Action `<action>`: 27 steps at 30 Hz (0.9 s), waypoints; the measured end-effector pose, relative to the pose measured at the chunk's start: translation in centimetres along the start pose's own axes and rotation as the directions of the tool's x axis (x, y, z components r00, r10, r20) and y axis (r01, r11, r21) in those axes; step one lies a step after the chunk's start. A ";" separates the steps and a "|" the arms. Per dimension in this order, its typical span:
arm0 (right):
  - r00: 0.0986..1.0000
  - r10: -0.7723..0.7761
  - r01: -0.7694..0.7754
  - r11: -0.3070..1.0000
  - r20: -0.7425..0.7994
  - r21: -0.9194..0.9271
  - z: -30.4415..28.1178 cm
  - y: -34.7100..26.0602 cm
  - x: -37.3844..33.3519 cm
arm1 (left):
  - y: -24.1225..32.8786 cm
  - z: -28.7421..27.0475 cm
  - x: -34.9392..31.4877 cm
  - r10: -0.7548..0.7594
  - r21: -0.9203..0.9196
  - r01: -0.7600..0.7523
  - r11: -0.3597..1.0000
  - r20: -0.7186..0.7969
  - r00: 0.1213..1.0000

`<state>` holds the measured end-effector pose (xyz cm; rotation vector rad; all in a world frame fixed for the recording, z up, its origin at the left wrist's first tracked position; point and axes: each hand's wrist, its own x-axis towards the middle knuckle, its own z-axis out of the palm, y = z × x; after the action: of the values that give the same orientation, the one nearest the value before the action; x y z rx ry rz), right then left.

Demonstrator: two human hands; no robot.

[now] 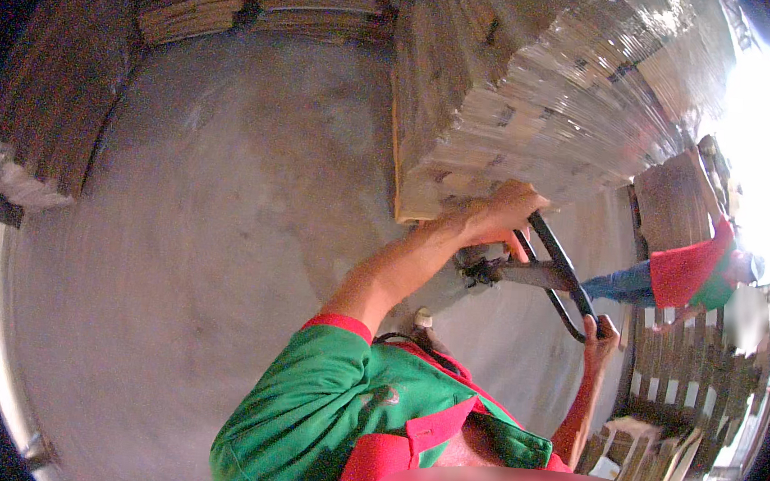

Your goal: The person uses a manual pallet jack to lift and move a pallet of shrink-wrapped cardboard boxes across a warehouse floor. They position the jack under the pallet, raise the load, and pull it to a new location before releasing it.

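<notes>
A black loop handle slants in front of my chest, its two bars running from upper left to lower right. My left hand closes round its upper left end, close to the corner of a tall load of cartons in clear stretch film. My right hand grips the lower right end, fingers wrapped over the bar. What the handle joins to is hard to make out; a dark, blurred shape lies on the floor beyond it.
A co-worker in a red and green shirt stands at the right, an arm raised beside a brown stack. Flat cardboard stacks line the back, with a wrapped one at left. More cardboard lies lower right. Grey floor spreads at left.
</notes>
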<state>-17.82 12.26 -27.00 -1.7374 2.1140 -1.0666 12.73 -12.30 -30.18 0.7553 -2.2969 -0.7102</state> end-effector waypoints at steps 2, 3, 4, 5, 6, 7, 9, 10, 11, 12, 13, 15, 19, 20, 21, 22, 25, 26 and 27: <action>0.998 -0.054 0.053 0.990 -0.008 -0.131 3.5 -3.7 -2.6 | -2.5 -1.3 -2.0 0.145 -0.295 -0.185 0.937 -0.155 0.977; 1.000 -0.003 0.001 0.990 -0.015 -0.141 5.0 -5.1 -3.7 | -3.7 -1.9 -2.9 0.139 -0.090 -0.150 0.985 -0.117 0.983; 0.995 0.100 -0.103 0.978 -0.029 -0.179 6.6 -6.4 -4.8 | -4.7 -2.6 -3.8 0.117 0.118 -0.110 0.987 -0.053 0.992; 0.993 0.116 -0.114 0.957 -0.007 -0.268 7.5 -7.4 -5.3 | -5.5 -3.3 -4.6 0.147 0.139 -0.137 0.981 -0.064 0.987; 0.998 0.050 -0.057 0.969 -0.033 -0.239 9.0 -8.4 -5.5 | -6.2 -3.9 -5.5 0.170 0.153 -0.160 0.975 -0.054 0.984; 0.999 0.030 -0.040 0.969 -0.044 -0.243 9.6 -9.1 -6.2 | -6.7 -4.5 -6.3 0.143 0.198 -0.126 0.972 -0.072 0.987; 0.995 -0.002 -0.027 0.956 -0.099 -0.292 11.2 -10.5 -6.8 | -7.5 -5.6 -7.5 0.150 0.149 -0.137 0.979 -0.085 0.985; 0.999 0.024 -0.035 0.962 -0.044 -0.270 11.8 -11.1 -6.8 | -7.9 -6.2 -7.8 0.200 0.112 -0.185 0.976 -0.137 0.970; 0.999 0.016 -0.027 0.965 -0.043 -0.262 12.4 -11.8 -6.9 | -8.3 -6.6 -7.9 0.128 0.119 -0.116 0.986 -0.098 0.987; 0.996 0.065 -0.081 0.953 -0.064 -0.293 12.8 -12.3 -6.6 | -8.8 -7.1 -7.7 0.125 0.093 -0.117 0.989 -0.085 0.988; 0.993 0.113 -0.114 0.938 -0.023 -0.327 13.2 -12.8 -6.0 | -9.4 -7.6 -7.1 0.088 0.073 -0.089 0.993 0.016 0.996; 0.997 0.004 -0.022 0.965 -0.072 -0.262 14.0 -13.6 -4.3 | -10.8 -8.4 -4.8 0.154 0.087 -0.151 0.985 -0.033 0.987; 0.998 0.024 -0.035 0.983 -0.064 -0.180 15.6 -14.6 -0.4 | -14.4 -9.3 0.7 0.161 0.124 -0.156 0.980 -0.032 0.986; 0.993 0.056 -0.073 0.981 -0.102 -0.178 16.1 -14.8 0.6 | -15.4 -9.4 1.5 0.185 0.073 -0.185 0.980 0.004 0.983; 0.997 -0.063 0.057 0.990 -0.044 -0.127 16.6 -14.9 1.0 | -16.4 -9.6 2.1 0.213 -0.006 -0.213 0.977 -0.008 0.977; 0.998 0.022 -0.015 0.990 0.051 -0.140 17.1 -15.1 1.6 | -17.3 -9.7 2.5 0.234 0.007 -0.234 0.972 -0.072 0.969; 0.999 -0.036 0.037 0.997 0.014 -0.075 17.8 -15.7 2.7 | -19.1 -9.8 3.4 0.175 -0.004 -0.176 0.984 -0.066 0.982; 0.999 -0.029 0.031 0.995 0.020 -0.096 17.9 -16.0 2.8 | -19.5 -9.7 3.5 0.188 -0.004 -0.189 0.982 -0.063 0.980; 0.998 -0.043 0.037 0.992 -0.049 -0.119 17.9 -16.2 3.2 | -19.7 -9.7 3.6 0.193 -0.002 -0.194 0.981 -0.076 0.978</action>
<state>3.96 1.49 -28.63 -1.8315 2.2247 -1.0263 23.52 -31.21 -34.94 0.5354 -2.2581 -0.5932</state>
